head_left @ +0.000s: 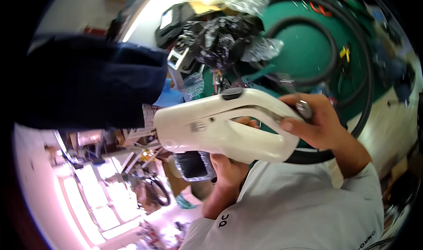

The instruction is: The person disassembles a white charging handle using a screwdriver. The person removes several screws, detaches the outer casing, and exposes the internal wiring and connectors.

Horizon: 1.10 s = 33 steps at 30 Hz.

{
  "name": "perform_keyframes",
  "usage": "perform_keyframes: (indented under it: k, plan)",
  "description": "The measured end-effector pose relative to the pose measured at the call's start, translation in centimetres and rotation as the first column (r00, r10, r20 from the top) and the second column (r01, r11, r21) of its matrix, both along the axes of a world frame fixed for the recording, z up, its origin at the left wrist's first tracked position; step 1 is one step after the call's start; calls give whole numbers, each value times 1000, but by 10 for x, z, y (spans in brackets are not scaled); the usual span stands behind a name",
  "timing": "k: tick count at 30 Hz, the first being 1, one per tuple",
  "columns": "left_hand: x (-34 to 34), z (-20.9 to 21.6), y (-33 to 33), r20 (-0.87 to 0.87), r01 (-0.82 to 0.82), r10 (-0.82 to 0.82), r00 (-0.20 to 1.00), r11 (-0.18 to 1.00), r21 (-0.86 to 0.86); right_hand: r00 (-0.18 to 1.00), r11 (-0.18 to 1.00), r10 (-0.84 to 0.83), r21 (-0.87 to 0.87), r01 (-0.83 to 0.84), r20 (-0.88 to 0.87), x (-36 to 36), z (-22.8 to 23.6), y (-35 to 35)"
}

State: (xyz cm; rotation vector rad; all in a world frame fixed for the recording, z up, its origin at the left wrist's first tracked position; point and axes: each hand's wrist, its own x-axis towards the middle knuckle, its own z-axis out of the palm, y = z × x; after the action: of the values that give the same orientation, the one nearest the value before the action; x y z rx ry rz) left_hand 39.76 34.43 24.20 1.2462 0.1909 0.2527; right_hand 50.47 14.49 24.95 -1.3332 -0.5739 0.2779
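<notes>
A white electric-car charging gun [189, 122] with a dark grey button on top and a looped handle lies sideways across the middle of the view. From below, my left hand [227, 164] supports it, and its fingertips show through the handle opening. My right hand [317, 122] grips the handle's rear end, thumb on the white shell. A small silver and dark piece [303, 109] sits at the right hand's fingers, too blurred to name. Thick black cable [310, 156] runs from the gun's rear end. The left palm is hidden behind the gun.
On the green worktable [295, 43] lie coiled black cable [368, 74], a crumpled black plastic bag [224, 38], clear plastic wrap [264, 49] and hand tools. A dark navy sleeve-like fabric shape [97, 82] reaches in from the left, close to the gun's front.
</notes>
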Motion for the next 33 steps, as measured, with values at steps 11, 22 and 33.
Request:
perform_keyframes:
  k: [11,22,33]
  plan:
    - [-17,-9,39,248,193,-106,963,915,-356,970,859,-81,-478,184,228,-35,11,6]
    - [-63,-35,69,346,527,-397,850,634,-566,879,507,-188,-723,469,438,-163,81,49]
    - [-90,-92,99,570,742,-491,659,299,-600,888,370,-103,-812,452,447,-215,103,94]
